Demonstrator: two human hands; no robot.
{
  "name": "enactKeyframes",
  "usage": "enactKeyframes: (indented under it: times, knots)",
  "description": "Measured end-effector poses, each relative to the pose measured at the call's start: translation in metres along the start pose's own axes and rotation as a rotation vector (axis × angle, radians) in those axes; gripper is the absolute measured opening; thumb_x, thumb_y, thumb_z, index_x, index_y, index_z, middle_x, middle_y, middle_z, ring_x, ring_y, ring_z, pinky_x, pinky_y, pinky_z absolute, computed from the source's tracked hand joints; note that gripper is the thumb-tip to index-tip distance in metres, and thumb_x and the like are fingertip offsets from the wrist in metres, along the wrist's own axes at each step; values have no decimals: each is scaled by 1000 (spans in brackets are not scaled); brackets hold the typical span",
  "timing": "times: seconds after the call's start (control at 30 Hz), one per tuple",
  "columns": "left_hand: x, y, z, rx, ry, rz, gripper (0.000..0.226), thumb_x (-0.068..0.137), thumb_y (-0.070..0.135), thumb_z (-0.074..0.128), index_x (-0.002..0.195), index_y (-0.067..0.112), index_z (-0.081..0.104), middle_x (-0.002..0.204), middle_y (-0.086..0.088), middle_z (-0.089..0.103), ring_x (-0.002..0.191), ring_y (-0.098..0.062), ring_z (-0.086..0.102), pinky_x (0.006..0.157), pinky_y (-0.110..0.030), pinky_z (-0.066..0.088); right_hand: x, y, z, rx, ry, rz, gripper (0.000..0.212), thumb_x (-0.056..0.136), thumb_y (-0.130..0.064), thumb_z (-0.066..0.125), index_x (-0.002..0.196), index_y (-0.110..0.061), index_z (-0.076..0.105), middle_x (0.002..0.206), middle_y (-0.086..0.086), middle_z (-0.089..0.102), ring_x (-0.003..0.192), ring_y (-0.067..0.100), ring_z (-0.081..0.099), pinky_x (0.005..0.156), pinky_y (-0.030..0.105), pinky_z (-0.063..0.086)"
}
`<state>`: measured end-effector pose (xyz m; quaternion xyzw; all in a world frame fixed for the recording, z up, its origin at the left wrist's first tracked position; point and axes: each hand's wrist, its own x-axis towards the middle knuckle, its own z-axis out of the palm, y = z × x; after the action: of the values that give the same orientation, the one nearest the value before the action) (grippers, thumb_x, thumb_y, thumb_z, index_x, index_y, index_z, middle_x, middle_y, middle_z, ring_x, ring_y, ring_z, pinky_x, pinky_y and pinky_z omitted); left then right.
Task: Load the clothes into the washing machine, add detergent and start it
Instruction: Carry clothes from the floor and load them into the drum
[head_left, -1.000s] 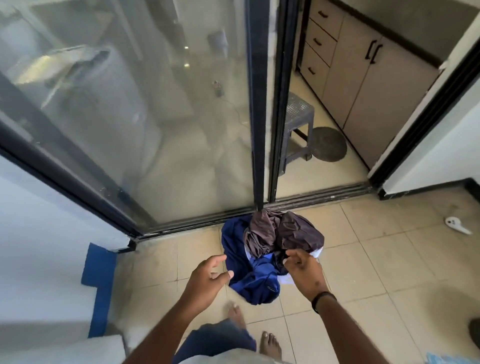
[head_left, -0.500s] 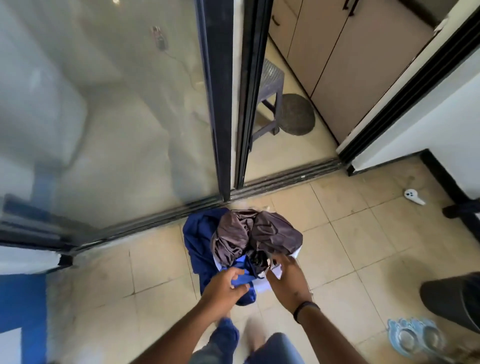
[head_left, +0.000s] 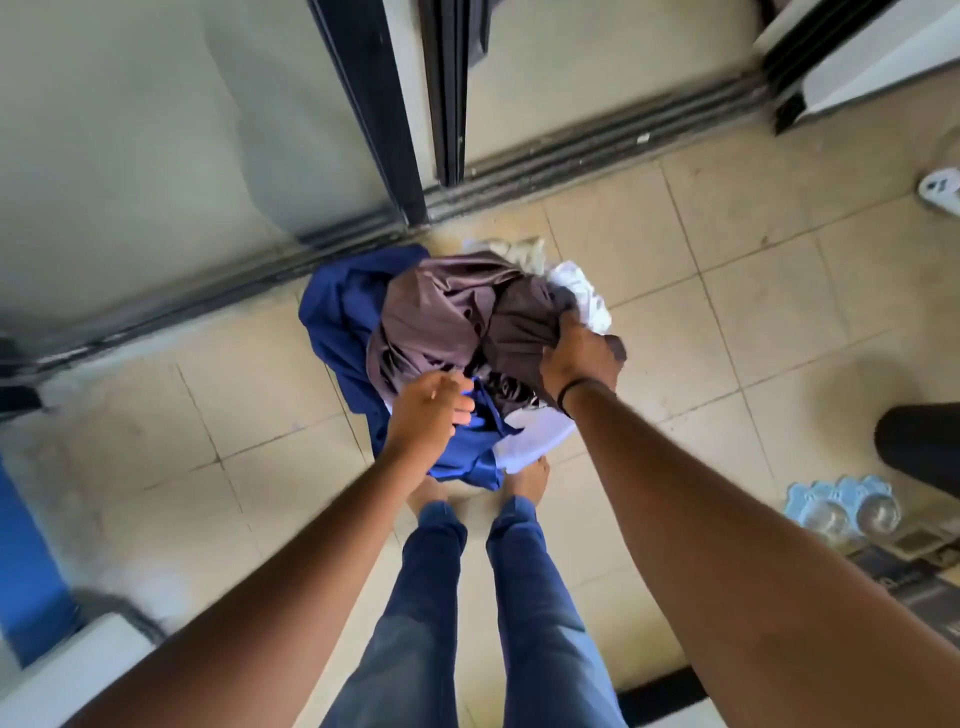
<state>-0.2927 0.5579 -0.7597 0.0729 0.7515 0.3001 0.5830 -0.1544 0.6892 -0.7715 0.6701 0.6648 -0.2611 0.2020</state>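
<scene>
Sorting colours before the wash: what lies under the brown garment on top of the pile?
Under the brown garment, blue cloth and white cloth show at the edges. Anything deeper is covered.

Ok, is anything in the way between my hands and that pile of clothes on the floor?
Nothing visible is. The right hand already grips the brown garment on top of the pile, and the left hand is on the blue garment at the pile's near edge. The washing machine is not in view.

Brown cloth (head_left: 441, 312) looks satiny (faint sheen); blue garment (head_left: 337, 322) matt; floor tiles (head_left: 727, 312) smooth
</scene>
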Motion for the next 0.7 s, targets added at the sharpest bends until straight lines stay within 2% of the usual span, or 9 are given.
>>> enactKeyframes:
  times: [0.07, 0.13, 0.27, 0.37, 0.5, 0.57, 0.63, 0.67, 0.7]
  knots:
    - [7, -9, 0, -81, 70, -33, 28, 92, 39, 56, 89, 16, 70, 82, -11, 71, 78, -28, 68, 72, -38, 51, -15, 0, 27, -78, -63, -155, 32, 96, -32, 48, 127, -26, 48, 115, 15, 67, 109, 39, 62, 89, 42, 44]
    - [8, -20, -5, -83, 155, -29, 40, 98, 51, 52, 92, 16, 71, 90, -9, 74, 87, -28, 71, 83, -43, 56, -52, -6, 50, -86, -93, -354, 27, 98, -34, 46, 121, -20, 49, 100, 17, 69, 93, 39, 67, 72, 39, 42]
    - [9, -24, -15, -1, 166, -49, 62, 87, 61, 64, 128, 15, 66, 126, -6, 69, 116, -26, 64, 103, -45, 51, -124, -5, 64, 88, -295, -532, 28, 92, -42, 55, 108, -20, 49, 89, 16, 69, 83, 39, 65, 65, 39, 46]
    - [20, -26, -22, 126, 196, -94, 45, 93, 42, 68, 117, 4, 68, 115, -17, 72, 105, -35, 67, 93, -51, 55, -129, 7, 45, 200, -419, -479, 27, 84, -46, 66, 95, -27, 51, 88, 7, 69, 86, 31, 64, 67, 33, 46]
    - [5, -26, -10, 331, 299, 65, 45, 100, 38, 58, 100, -6, 68, 103, -27, 70, 97, -42, 63, 73, -35, 41, -106, 15, 10, 282, -510, -365, 21, 73, -47, 68, 69, -29, 59, 71, -10, 63, 73, 13, 61, 71, 31, 52]
    - [-21, -27, 6, 383, 299, 176, 51, 99, 44, 53, 73, 1, 63, 75, -19, 66, 76, -37, 62, 63, -32, 31, -91, 14, -4, 434, -204, -318, 20, 69, -41, 60, 82, -28, 65, 79, -7, 62, 73, 12, 59, 72, 32, 53]
    - [-56, -30, 23, 442, 240, 247, 60, 95, 50, 48, 51, 9, 42, 47, 1, 46, 48, -20, 48, 55, -32, 23, -72, 7, -13, 511, 85, -329, 51, 70, -50, 62, 114, -25, 60, 104, 4, 61, 97, 22, 59, 85, 34, 51]
    - [-74, -34, 31, 489, 200, 291, 62, 94, 50, 48, 46, 13, 33, 40, 5, 34, 40, -13, 35, 53, -31, 19, -62, 2, -15, 479, 100, -338, 71, 68, -59, 64, 130, -28, 51, 120, 9, 56, 114, 29, 53, 96, 38, 48]
    - [-91, -40, 37, 534, 158, 350, 63, 94, 48, 50, 45, 18, 26, 38, 7, 25, 39, -18, 29, 52, -28, 14, -51, -5, -16, 408, 40, -337, 88, 65, -67, 65, 142, -33, 38, 134, 13, 49, 126, 34, 46, 103, 45, 44]
